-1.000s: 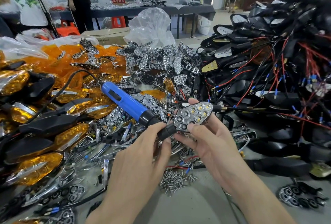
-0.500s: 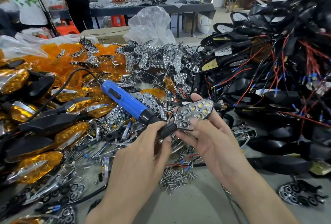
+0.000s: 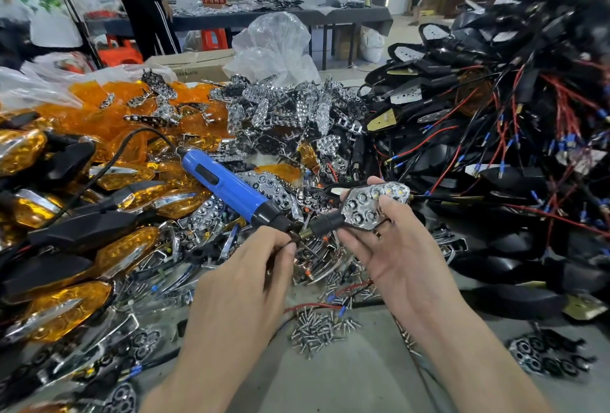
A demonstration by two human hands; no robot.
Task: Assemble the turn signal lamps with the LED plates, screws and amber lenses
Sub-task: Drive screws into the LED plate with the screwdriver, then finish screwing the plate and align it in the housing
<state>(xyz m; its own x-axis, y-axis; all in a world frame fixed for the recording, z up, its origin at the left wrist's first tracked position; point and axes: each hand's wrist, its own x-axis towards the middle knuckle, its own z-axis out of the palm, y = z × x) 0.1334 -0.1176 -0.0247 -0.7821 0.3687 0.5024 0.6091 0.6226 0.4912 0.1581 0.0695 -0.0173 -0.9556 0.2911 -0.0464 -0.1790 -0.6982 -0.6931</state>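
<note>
Left hand (image 3: 244, 283) clenched round nose of blue corded electric screwdriver (image 3: 231, 188) — body slants up-left, tip aims down-right. Right hand (image 3: 396, 247) grasps black turn signal lamp with chrome LED plate (image 3: 373, 206) just right of that tip. Plate faces up, long axis lower-left to upper-right, stalk end nearest driver. Bit hidden behind my fingers — can't tell if screw loaded. Loose silver screws (image 3: 317, 330) on grey desk (image 3: 346, 386), between my forearms.
</note>
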